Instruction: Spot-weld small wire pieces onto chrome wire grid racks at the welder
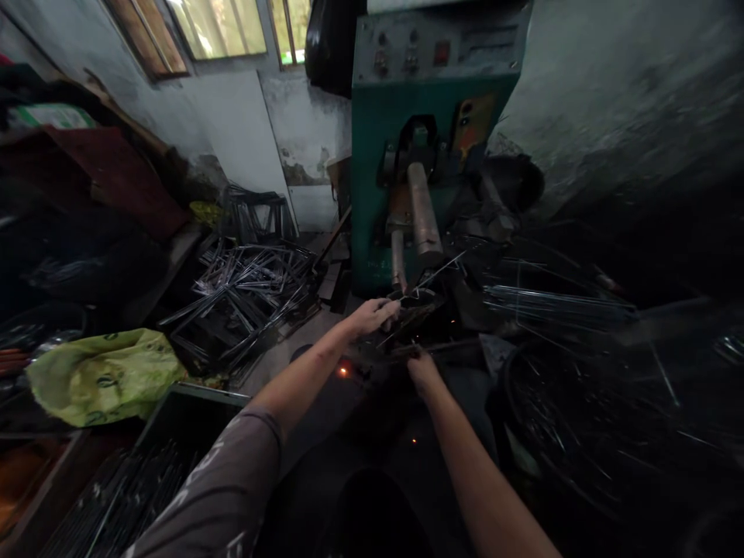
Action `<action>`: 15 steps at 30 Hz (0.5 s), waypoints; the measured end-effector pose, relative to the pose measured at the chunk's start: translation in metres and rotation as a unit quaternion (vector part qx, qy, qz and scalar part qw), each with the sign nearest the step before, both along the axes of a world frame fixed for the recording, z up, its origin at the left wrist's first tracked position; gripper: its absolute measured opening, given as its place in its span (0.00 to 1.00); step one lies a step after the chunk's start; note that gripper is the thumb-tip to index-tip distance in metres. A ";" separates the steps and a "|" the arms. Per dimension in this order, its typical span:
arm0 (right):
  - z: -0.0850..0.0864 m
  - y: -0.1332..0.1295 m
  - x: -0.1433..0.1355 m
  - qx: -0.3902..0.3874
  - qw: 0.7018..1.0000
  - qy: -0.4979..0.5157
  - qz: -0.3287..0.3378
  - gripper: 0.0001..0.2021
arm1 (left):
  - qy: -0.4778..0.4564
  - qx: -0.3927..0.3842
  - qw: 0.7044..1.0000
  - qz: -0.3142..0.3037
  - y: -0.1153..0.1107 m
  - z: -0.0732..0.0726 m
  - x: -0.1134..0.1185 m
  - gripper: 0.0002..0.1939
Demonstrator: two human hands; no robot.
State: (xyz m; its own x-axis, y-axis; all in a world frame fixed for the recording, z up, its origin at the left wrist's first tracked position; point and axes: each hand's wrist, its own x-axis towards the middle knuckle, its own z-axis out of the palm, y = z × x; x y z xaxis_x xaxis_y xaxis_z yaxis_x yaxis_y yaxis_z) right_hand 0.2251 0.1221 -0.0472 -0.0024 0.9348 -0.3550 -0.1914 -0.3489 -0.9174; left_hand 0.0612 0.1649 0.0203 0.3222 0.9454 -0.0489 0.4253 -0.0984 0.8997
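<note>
In front of a green machine [372,178], my left hand [377,315] is closed on a thin metal wire piece [445,267], just below the machine's thick copper-coloured rod [425,213]. The wire slants up to the right from the fingers. My right hand [423,368] is lower and a little to the right, with its fingers closed near the dark lower edge of the work. What it holds is too dark to make out. Orange sparks [343,371] glow below my left forearm and around my right hand.
Bent wire frames [249,287] are heaped on the floor at the left. A yellow sack [108,376] lies nearer, beside a bin of dark rods [122,496]. Long wires [558,301] lie at the right, behind a round black tub [514,403] holding small metal pieces.
</note>
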 end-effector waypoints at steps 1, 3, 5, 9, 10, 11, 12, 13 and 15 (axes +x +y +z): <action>-0.004 -0.007 0.007 -0.011 0.999 0.025 -0.019 0.17 | -0.004 0.007 1.000 -0.002 0.001 -0.003 0.000 0.28; -0.007 -0.015 0.021 -0.027 0.994 0.090 -0.060 0.15 | 0.040 0.063 0.997 0.018 0.004 -0.009 0.002 0.24; -0.002 -0.017 0.035 -0.047 0.984 0.142 -0.101 0.12 | 0.118 0.147 0.981 0.039 0.004 -0.015 0.002 0.19; 0.011 -0.019 0.054 -0.067 0.973 0.188 -0.116 0.10 | 0.249 0.261 0.933 0.014 -0.011 -0.028 -0.010 0.15; 0.012 -0.020 0.057 -0.070 0.973 0.189 -0.115 0.10 | 0.268 0.273 0.924 0.011 -0.018 -0.031 -0.018 0.16; 0.012 -0.021 0.058 -0.070 0.974 0.185 -0.114 0.10 | 0.281 0.280 0.918 0.014 -0.028 -0.033 -0.028 0.16; 0.011 -0.022 0.059 -0.071 0.975 0.179 -0.113 0.10 | 0.290 0.285 0.913 0.021 -0.039 -0.035 -0.040 0.16; 0.011 -0.023 0.059 -0.070 0.976 0.172 -0.114 0.10 | 0.295 0.290 0.910 0.030 -0.053 -0.035 -0.053 0.16; 0.012 -0.021 0.059 -0.059 0.981 0.150 -0.107 0.11 | 0.296 0.296 0.907 0.049 -0.085 -0.031 -0.081 0.15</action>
